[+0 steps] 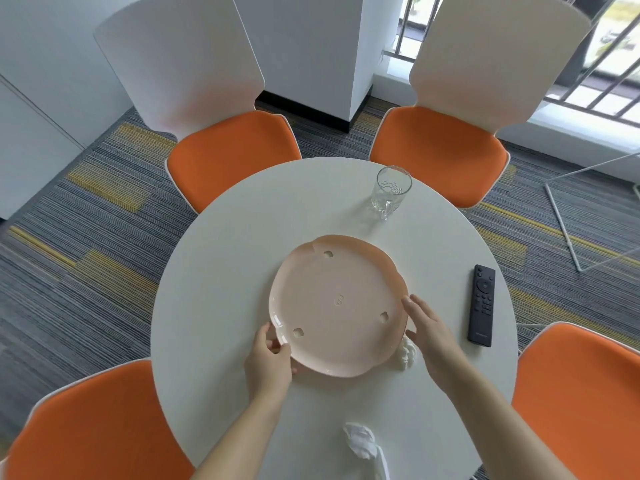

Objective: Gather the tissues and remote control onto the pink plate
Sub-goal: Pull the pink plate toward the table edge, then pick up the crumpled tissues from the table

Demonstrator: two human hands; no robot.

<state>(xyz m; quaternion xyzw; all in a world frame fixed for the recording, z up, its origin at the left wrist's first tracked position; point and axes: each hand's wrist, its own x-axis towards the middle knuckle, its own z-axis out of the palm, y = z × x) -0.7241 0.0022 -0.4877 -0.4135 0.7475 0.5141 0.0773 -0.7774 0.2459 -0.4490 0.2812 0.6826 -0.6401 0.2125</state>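
A round white bench sits in the middle w/ 4 orange-seat chairs around it. A big pink round plate w/ a wavy rim is on the bench, close to the person.

The left hand holds the plate's near-left rim. Its thumb is on top of the rim & the other fingers are under it, so the fingers are pinched on the plate. The right hand lies flat along the plate's right rim, touching it. Its fingers are straight & close together, not wrapped round anything.

A small crumpled white tissue is just beside the plate's near-right edge, partly tucked under the right hand. A 2nd crumpled white tissue lies near the bench's front edge, between the 2 forearms, well apart from the plate. A long black remote control w/ buttons lies flat on the bench to the right of the plate, just past the right hand, not touching either. Nothing is on the plate.

A clear glass mug w/ a handle stands upright at the far side of the bench, apart from the plate.
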